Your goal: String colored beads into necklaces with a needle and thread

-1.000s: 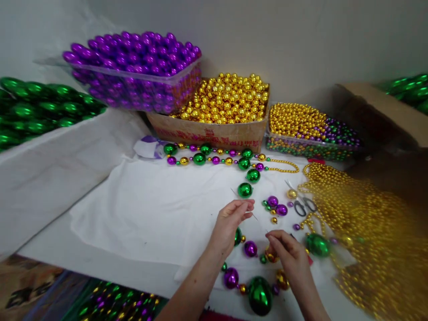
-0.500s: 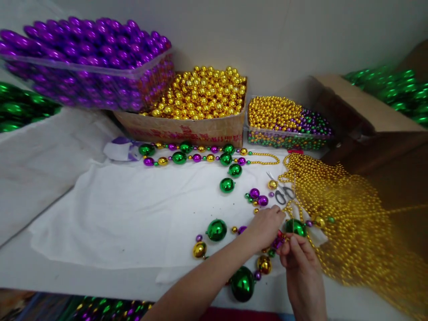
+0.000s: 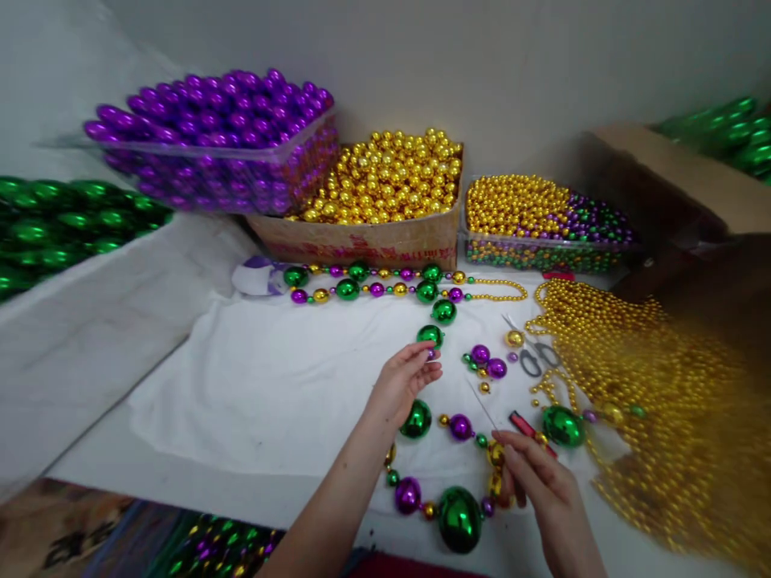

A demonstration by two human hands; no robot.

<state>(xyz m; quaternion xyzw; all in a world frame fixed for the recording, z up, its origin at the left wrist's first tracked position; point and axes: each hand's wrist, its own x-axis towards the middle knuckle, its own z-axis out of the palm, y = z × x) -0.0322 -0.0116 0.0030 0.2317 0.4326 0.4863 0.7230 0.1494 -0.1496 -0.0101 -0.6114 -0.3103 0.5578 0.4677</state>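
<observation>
My left hand (image 3: 406,385) is over the white cloth, its fingertips closed on a small purple bead (image 3: 430,354). Just behind those fingertips lies a green ball bead (image 3: 430,336); another large green bead (image 3: 416,419) is partly hidden by the wrist. My right hand (image 3: 536,482) pinches a thin needle (image 3: 483,408) pointing up and left, beside gold beads (image 3: 495,453) at the fingers. In front of me curves a strand of beads with a purple bead (image 3: 408,495) and a big green bead (image 3: 459,519). A purple bead (image 3: 461,427) lies between the hands.
Scissors (image 3: 536,360) and a red, black-ended object (image 3: 530,432) lie near a heap of gold bead chains (image 3: 668,409). Behind stand a purple bead bin (image 3: 210,172), a gold bead carton (image 3: 361,241) and a mixed bead bin (image 3: 542,247). A finished-looking strand (image 3: 348,290) lies along the back.
My left hand has moved away from the right, leftward and back, and now pinches a small purple bead. The needle in my right hand now shows clearly. The view has shifted left.
</observation>
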